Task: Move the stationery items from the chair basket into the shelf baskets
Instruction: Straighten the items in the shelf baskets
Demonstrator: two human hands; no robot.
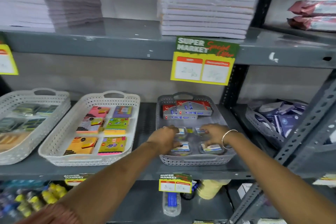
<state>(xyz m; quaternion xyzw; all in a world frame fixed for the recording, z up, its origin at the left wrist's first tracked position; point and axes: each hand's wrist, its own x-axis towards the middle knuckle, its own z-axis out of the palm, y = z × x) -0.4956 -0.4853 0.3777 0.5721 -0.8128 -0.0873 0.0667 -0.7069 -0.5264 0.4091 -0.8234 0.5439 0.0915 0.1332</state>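
A grey perforated basket [197, 160] stands on the middle shelf. At its back lie red and silver cartons [187, 112]. Several small clear plastic boxes with blue-and-white labels lie in its front half, two of them near the front wall [181, 149] [212, 148]. Both my hands are inside this basket. My left hand [166, 138] has its fingers curled on a small clear box [181, 131]. My right hand [213, 133], with a bangle on its wrist, pinches another small clear box [199, 130]. The chair basket is out of view.
A white basket [87, 158] of colourful sticky-note pads sits to the left, and another white basket [11, 156] lies beyond it. A grey basket [261, 125] of dark packets stands right of the upright post. Paper stacks fill the shelf above. Price tags [203, 60] hang from the shelf edges.
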